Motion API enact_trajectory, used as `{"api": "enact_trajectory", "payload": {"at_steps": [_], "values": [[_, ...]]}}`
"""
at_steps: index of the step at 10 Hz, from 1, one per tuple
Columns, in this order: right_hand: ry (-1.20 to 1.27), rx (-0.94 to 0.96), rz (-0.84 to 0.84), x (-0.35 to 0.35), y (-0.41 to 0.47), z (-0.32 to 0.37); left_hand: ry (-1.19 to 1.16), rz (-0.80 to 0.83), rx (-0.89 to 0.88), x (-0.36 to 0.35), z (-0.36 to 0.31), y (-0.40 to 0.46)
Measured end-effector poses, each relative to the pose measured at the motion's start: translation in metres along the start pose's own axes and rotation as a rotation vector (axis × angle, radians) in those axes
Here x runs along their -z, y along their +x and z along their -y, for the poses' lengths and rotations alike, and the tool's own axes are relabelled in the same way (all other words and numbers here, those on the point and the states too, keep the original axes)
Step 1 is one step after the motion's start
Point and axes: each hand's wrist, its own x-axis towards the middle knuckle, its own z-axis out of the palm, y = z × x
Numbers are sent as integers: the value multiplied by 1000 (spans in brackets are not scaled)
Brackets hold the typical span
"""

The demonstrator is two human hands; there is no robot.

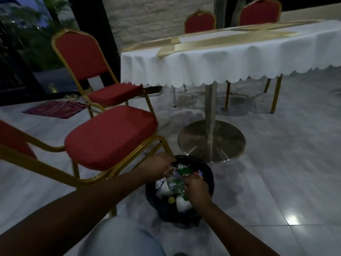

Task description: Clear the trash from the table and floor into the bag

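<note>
Two hands are closed on one crushed clear plastic bottle (176, 182) over the black bag's (208, 174) open rim, left hand (159, 166) at its far end, right hand (196, 188) nearer; judged light, springy, slippery, best gripped mid-body.

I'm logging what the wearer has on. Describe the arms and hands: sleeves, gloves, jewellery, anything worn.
Both forearms are bare: no sleeves in view. The left hand and right hand are ungloved. No watch, bracelet or ring shows, though the light is dim and the picture is soft. Light blue trousers cover the knee at the bottom edge.
</note>
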Motion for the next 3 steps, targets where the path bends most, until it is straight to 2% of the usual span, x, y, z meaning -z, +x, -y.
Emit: {"api": "enact_trajectory", "payload": {"at_steps": [2, 3], "values": [[77, -74, 178, -26, -4, 4, -47, 21, 91, -17, 20, -36], [76, -57, 129, -34, -5, -6, -98, 24, 139, -29, 19, -45]]}}
